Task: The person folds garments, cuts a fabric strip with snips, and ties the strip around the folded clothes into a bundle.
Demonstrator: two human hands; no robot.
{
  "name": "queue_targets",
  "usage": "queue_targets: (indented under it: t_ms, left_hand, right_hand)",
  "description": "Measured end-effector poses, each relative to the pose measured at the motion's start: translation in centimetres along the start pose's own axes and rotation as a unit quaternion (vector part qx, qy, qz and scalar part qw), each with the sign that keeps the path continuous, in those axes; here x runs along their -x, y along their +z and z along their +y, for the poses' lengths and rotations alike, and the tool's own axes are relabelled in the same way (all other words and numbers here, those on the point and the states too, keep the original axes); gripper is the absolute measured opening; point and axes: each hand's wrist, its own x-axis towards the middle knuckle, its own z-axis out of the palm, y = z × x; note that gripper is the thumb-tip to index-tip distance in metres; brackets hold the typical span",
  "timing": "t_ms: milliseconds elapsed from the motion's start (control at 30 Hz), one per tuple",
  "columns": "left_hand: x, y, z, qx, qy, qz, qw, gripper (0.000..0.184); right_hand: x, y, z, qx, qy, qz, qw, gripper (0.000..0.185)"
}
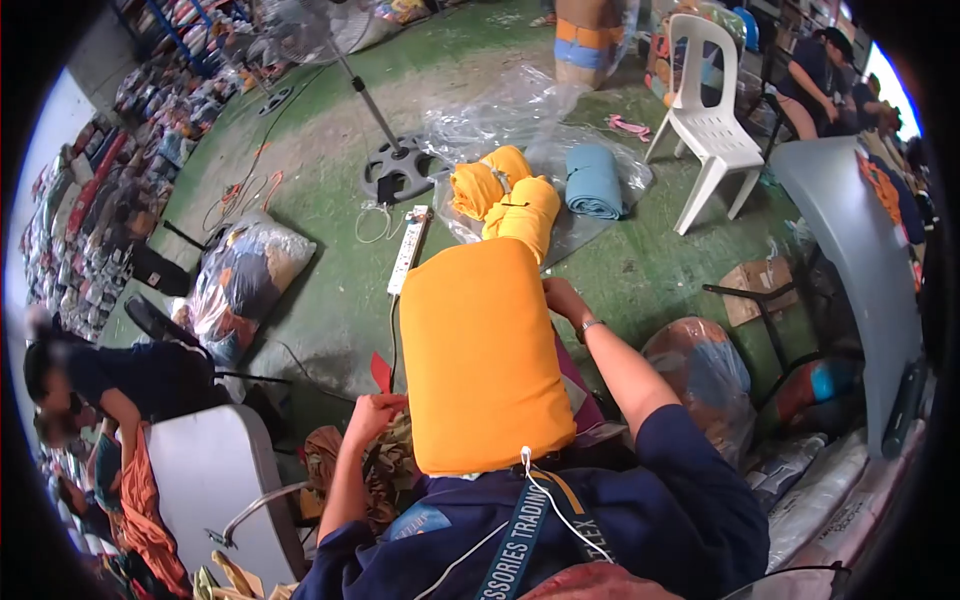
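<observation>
A large orange-yellow bundle of folded cloth [485,350] stands upright against my chest and lap. My left hand [375,415] is closed just left of its lower part, fingers bent towards the cloth. A flat red piece [381,372] sticks up behind that hand; whether I hold it cannot be made out. My right hand [567,301], below a wristwatch [590,325], is closed at the bundle's upper right edge, its fingertips partly hidden. Just beyond lie yellow tied rolls [522,212] and a blue-grey cloth roll [594,182] on clear plastic sheeting [610,240].
A white power strip [408,250] and a fan stand base [400,170] are ahead left. A white plastic chair [708,120] is ahead right. Filled plastic bags [250,280] lie on the green floor. A person [140,385] sits left by a grey table [220,490]; others are far right.
</observation>
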Motion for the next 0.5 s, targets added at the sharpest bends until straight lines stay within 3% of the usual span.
queue_targets:
  t_ms: [33,133,233,300,367,400,500]
  left_hand:
    - [1.1,0.2,-0.2,0.060,0.008,-0.014,0.998,0.019]
    - [3.3,2.1,-0.1,0.003,0.107,-0.023,0.994,0.021]
    - [3.6,2.3,2.1,-0.022,0.105,0.002,0.994,0.022]
    - [2.8,1.9,3.0,-0.027,0.090,0.015,0.995,0.022]
    - [1.3,1.9,3.0,-0.095,0.169,0.066,0.979,0.021]
    - [0.9,1.7,3.2,-0.092,0.164,0.064,0.980,0.021]
    - [-0.5,1.2,3.4,-0.125,0.146,0.062,0.979,0.023]
  right_hand:
    - [-0.3,0.7,1.3,-0.054,-0.008,0.019,0.998,0.030]
    - [-0.7,1.8,5.7,-0.063,-0.014,0.028,0.998,0.027]
    - [-0.3,1.2,8.6,0.010,-0.021,0.045,0.999,0.024]
    - [0.5,-0.8,9.2,-0.027,0.074,0.027,0.997,0.021]
    - [2.9,-3.8,9.6,-0.050,0.096,0.057,0.992,0.017]
    - [4.5,-4.8,9.9,-0.078,0.071,0.081,0.991,0.012]
    - [10.2,-7.9,6.4,-0.188,0.116,0.002,0.975,0.013]
